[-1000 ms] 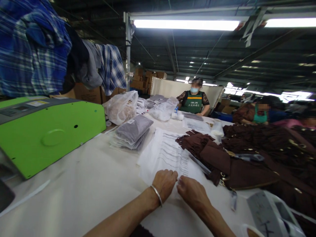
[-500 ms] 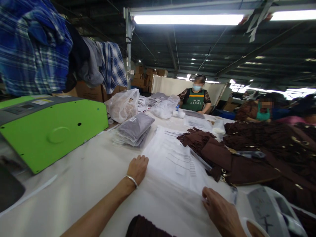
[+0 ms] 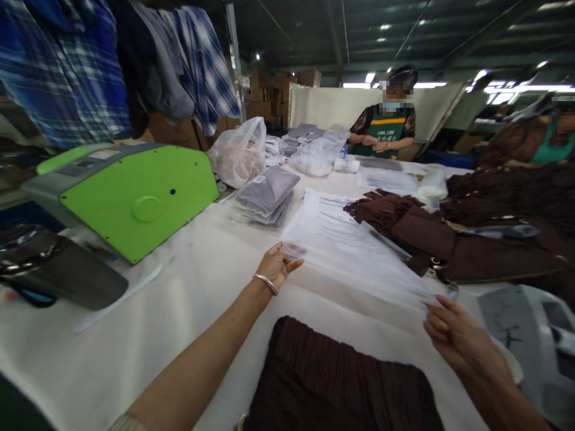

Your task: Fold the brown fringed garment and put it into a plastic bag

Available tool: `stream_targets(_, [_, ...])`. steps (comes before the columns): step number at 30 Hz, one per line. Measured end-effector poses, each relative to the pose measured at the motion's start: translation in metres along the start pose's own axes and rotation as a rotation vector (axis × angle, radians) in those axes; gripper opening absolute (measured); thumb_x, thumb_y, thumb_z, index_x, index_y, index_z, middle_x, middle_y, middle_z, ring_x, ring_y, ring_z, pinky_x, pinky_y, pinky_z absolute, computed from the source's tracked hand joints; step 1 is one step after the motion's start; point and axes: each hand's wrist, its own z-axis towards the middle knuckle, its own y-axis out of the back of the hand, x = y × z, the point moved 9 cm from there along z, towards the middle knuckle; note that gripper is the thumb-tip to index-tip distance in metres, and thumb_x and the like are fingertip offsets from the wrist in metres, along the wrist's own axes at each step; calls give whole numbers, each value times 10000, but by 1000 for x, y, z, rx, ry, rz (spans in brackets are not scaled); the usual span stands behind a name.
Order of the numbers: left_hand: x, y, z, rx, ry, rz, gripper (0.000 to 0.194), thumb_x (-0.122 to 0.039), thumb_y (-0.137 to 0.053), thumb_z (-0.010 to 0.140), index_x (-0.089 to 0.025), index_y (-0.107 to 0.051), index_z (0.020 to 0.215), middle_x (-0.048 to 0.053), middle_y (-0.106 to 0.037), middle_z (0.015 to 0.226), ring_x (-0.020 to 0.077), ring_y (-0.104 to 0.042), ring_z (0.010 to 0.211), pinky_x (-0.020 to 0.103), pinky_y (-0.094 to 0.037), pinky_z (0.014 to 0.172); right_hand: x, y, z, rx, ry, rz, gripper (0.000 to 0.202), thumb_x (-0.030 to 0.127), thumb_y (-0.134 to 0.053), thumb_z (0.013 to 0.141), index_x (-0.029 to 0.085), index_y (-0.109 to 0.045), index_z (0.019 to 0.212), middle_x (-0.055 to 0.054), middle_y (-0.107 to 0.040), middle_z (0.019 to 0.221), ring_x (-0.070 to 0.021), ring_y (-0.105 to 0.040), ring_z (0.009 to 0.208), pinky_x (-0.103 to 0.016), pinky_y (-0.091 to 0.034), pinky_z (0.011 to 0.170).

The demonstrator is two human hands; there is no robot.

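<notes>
A clear plastic bag (image 3: 354, 245) with printed lines lies flat on the white table. My left hand (image 3: 276, 267) holds the left end of its near edge, with some fingers seen through the film. At the right end of that edge, my right hand (image 3: 453, 329) pinches the plastic between thumb and fingers. The near edge is lifted slightly and stretched between both hands. Closest to me, below the bag, lies a folded dark brown gathered garment (image 3: 336, 383); neither hand touches it.
Left stands a green machine (image 3: 148, 203) beside a dark tumbler (image 3: 67, 269). Packed grey garments (image 3: 265, 194) are stacked past my left hand. Brown garments (image 3: 480, 251) pile at right, near a tape dispenser (image 3: 512, 329). A co-worker (image 3: 386, 123) stands across the table.
My hands have gone from resting at the bag's edge to lifting it, both further forward and right in view. The view has tilted down, showing more of the brown garment.
</notes>
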Motion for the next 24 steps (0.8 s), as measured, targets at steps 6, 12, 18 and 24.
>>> stream_targets(6, [-11, -1, -21, 24, -134, -115, 298, -459, -597, 812, -181, -500, 771, -43, -509, 670, 93, -497, 595, 202, -417, 585, -18, 6, -16, 99, -154, 89, 501, 184, -864, 414, 213, -535, 789, 17, -676, 821, -149, -672, 757, -265, -602, 732])
stream_targets(12, [-6, -14, -48, 232, -236, 178, 374, -437, -593, 791, -199, -440, 545, -44, -411, 569, 141, -430, 616, 263, -345, 623, -24, 27, -43, 154, 0, -441, 437, 356, -878, 485, 210, -513, 677, 72, -584, 558, -89, -529, 504, -146, -418, 445])
stream_targets(18, [-7, -22, -76, 422, -350, 498, 435, -563, -420, 898, -211, -523, 665, 31, -562, 702, 227, -500, 788, 368, -373, 830, -37, 43, -46, 195, -110, -509, 429, 410, -864, 476, 207, -529, 650, 46, -626, 569, -109, -551, 506, -169, -429, 475])
stream_targets(24, [-2, -12, -93, 438, -203, 590, 452, -499, -223, 994, -212, -526, 820, 30, -593, 808, 202, -577, 759, 306, -431, 722, -57, 49, -30, 135, -277, -139, 469, 392, -888, 468, 228, -559, 758, 88, -531, 504, -80, -480, 423, -166, -445, 410])
